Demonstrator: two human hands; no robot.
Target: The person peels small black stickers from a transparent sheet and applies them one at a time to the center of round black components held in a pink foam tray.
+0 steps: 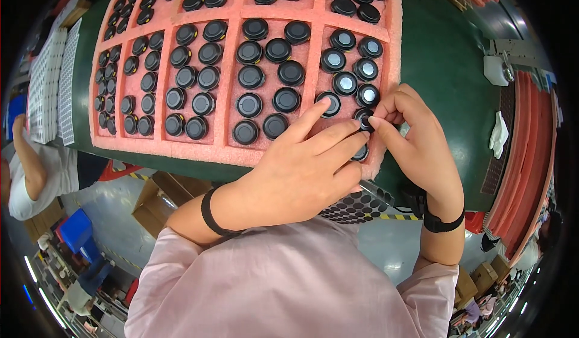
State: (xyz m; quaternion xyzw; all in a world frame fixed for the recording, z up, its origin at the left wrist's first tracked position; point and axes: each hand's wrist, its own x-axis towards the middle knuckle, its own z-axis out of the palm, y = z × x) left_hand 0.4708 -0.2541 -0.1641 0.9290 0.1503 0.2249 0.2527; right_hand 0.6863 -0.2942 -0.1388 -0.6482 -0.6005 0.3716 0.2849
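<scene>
A pink foam tray with divided compartments holds several round black caps. In the right-hand column, several caps, such as one capped with a pale silver disc, show light centres. My left hand reaches across the near right compartment with its fingers spread. Its index fingertip rests by a dark-centred cap, and its other fingertips lie at a black cap. At that same cap, my right hand has thumb and index finger pinched together over its right edge. Whatever is between those fingertips is hidden.
The tray lies on a green table. Below my left hand is a sheet of black discs. A crumpled white tissue and stacked pink foam are at the right. White stacked trays and another person are at the left.
</scene>
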